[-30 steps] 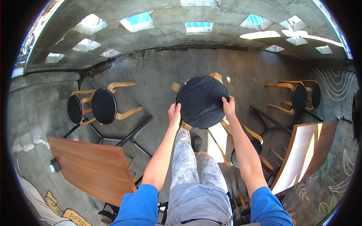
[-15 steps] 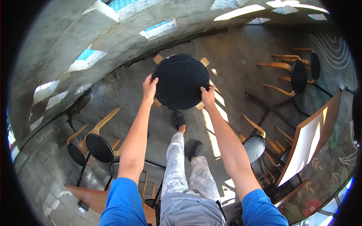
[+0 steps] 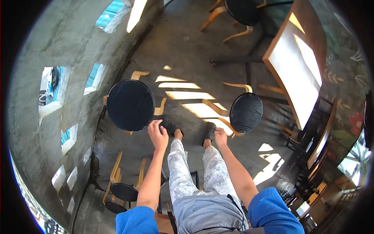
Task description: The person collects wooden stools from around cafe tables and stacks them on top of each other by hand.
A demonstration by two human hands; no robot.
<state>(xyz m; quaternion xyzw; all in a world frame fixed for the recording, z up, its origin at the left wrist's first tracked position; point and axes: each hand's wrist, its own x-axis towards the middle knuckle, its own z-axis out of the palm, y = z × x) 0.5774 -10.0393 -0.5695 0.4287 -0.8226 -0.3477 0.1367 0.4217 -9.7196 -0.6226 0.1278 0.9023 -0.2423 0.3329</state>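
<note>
A round black-topped stool point(image 3: 131, 105) with light wooden legs stands upright on the floor at the left, beside the concrete wall. Just off the lower right edge of its seat is my left hand point(image 3: 158, 134), holding nothing, its fingers loosely bent and partly apart. My right hand point(image 3: 220, 137) hangs over the floor near my shoe, with its fingers curled together and nothing visible in them. Right of it stands another black-topped stool point(image 3: 246, 112), apart from the hand.
A brown tabletop point(image 3: 296, 62) with bright sunlight on it is at the upper right. Another stool point(image 3: 242, 11) stands near the top. Small stools point(image 3: 124, 192) are at the lower left. The concrete wall point(image 3: 46, 50) with square openings runs along the left.
Both hands have let go of the stool, which now stands on the floor by the wall. The view has turned left, and my hands have come back closer to my body.
</note>
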